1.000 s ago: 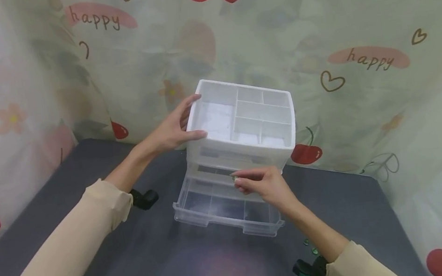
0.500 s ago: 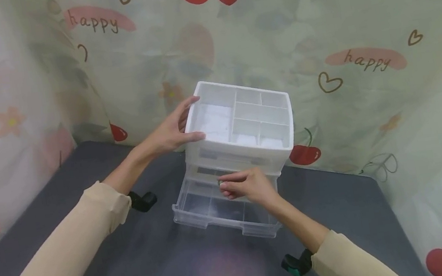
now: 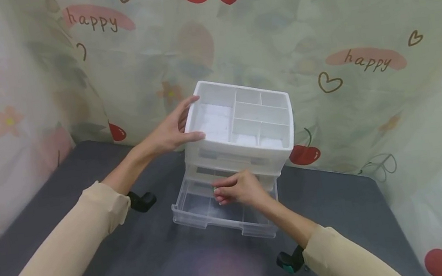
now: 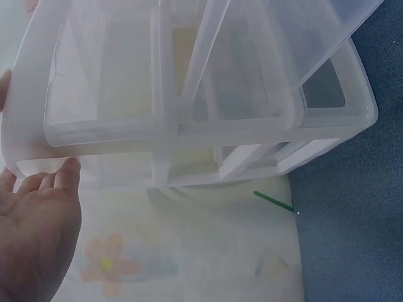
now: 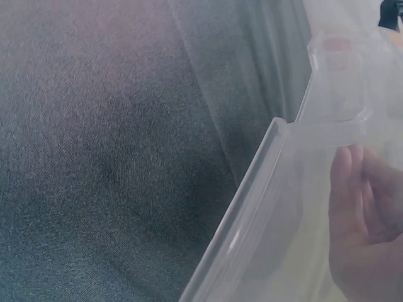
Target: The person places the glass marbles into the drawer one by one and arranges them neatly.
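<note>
A white plastic drawer organizer point(image 3: 243, 148) with a compartmented top stands on the table. My left hand point(image 3: 167, 131) grips its left side, thumb at the front and fingers towards the back; the left wrist view shows that hand point(image 4: 41, 229) at the frame's edge. The clear lower drawer point(image 3: 224, 222) is pulled out towards me. Over it, my right hand point(image 3: 243, 189) pinches a small green glass bead point(image 3: 214, 189) between thumb and fingertips. In the right wrist view the hand point(image 5: 362, 233) appears hazily beyond the drawer's clear wall point(image 5: 242, 201), and the bead is hidden.
Black wrist camera mounts point(image 3: 142, 201) hang from both sleeves. A dark grey cloth point(image 3: 137, 267) covers the table. Behind it hangs a curtain point(image 3: 272, 22) with printed cherries. A thin green stick-like shape point(image 4: 274, 201) shows behind the organizer in the left wrist view.
My right hand has moved left and slightly down over the open drawer, carrying the bead. My left hand keeps its grip. Green beads on the table are now hidden behind my right sleeve.
</note>
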A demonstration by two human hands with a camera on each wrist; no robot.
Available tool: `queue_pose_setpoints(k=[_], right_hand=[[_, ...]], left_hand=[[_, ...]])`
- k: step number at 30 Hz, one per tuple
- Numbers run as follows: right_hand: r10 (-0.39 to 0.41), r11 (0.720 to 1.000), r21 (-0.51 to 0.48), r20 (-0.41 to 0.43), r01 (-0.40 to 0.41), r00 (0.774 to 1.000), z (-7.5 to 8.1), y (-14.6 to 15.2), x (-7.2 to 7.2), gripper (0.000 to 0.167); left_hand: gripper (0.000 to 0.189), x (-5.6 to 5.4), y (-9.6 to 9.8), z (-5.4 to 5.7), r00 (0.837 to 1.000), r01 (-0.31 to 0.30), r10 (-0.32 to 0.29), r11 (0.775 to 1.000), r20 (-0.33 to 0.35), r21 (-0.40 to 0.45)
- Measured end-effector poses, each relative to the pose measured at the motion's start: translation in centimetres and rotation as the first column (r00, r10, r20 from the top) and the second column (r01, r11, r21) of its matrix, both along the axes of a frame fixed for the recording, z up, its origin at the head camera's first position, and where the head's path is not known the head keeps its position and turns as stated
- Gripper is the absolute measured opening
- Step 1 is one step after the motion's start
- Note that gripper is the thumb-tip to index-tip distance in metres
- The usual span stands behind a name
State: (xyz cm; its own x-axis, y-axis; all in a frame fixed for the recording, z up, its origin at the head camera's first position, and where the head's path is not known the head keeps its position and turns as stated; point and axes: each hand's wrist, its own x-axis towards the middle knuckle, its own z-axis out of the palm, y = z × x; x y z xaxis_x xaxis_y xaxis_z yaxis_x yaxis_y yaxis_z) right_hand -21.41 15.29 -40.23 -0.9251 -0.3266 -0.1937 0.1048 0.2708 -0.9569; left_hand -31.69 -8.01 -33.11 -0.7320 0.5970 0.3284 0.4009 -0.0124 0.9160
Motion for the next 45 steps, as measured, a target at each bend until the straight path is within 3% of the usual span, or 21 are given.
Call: queue_pose_setpoints(k=[18,35,45], right_hand=[[-0.045,0.999,-0.003,0.119,0.046,0.992,-0.4,-0.5,0.0,0.030],[-0.042,0.998,-0.037,0.101,0.046,0.994,0.0,-0.2,0.0,0.031],[-0.009,0.995,-0.097,0.044,0.013,0.999,1.4,0.8,0.9,0.031]], left_hand=[[0.088,-0.2,0.1,-0.1,1.000,0.010,-0.010,1.000,0.005,0.015],[0.089,0.0,0.0,0.0,1.000,0.002,-0.002,1.000,0.012,0.000],[0.089,-0.2,0.0,0.0,1.000,0.007,-0.007,1.000,0.014,0.011]])
